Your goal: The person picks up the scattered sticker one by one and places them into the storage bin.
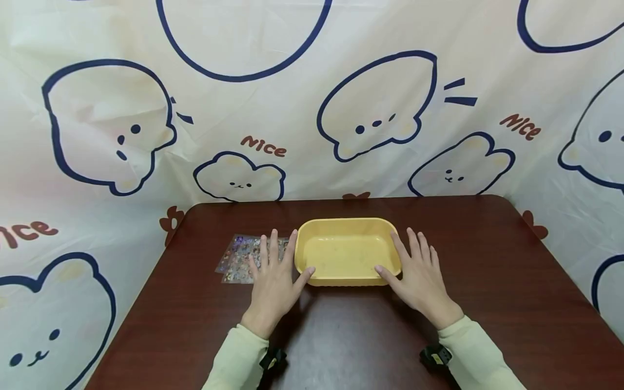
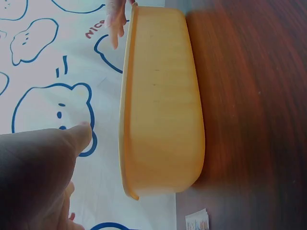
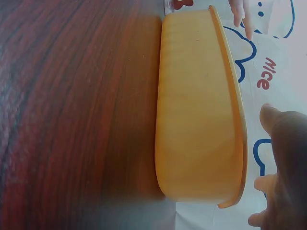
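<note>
A shallow yellow plastic tub (image 1: pixel 348 282) with rounded corners stands on the table between both hands; nothing shows inside it. My left hand (image 1: pixel 274 284) is spread at the tub's left end, fingers straight, its thumb over the near left corner. At the opposite end my right hand (image 1: pixel 418 276) is spread likewise, thumb over the near right corner. Both wrist views show the tub's near side (image 2: pixel 160 105) resting on the wood, with each thumb apart from the rim. Flat sheets of small, glittery, multicoloured stickers (image 1: pixel 239 265) lie left of the tub, partly hidden under the left hand.
The dark brown wooden table (image 1: pixel 487 271) runs back to a white cloth backdrop (image 1: pixel 302 114) with blue cartoon outlines and red lettering. The cloth also hangs along both sides. Black wrist cameras (image 1: pixel 435 355) sit under the pale sleeves.
</note>
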`<state>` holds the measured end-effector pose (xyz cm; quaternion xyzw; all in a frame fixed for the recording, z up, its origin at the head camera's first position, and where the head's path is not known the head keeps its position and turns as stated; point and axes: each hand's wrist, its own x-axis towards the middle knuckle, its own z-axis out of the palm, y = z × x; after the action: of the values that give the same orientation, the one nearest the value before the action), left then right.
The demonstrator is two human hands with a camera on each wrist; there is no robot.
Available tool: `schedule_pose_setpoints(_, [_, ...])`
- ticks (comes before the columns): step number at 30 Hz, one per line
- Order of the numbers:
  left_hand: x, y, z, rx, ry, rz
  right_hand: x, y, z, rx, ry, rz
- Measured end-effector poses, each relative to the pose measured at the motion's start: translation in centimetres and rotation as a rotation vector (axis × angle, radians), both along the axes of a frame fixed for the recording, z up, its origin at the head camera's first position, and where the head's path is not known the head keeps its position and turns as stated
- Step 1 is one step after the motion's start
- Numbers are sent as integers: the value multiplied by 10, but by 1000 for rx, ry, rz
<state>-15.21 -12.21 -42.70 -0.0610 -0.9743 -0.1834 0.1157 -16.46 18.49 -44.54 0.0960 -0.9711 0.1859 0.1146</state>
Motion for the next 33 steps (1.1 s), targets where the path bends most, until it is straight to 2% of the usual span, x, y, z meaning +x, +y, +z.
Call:
schedule_pose_setpoints(13, [-5,1,4,-45,97,5,-1,6,7,-17,-43,-16])
schedule_pose_setpoints(28, [-4,0,2,-40,107,-14,-5,8,10,-26,-52,-57])
schedule_pose_setpoints(33, [-4,-2,0,-42,133,-28,-7,8,11,-41,-61,-77])
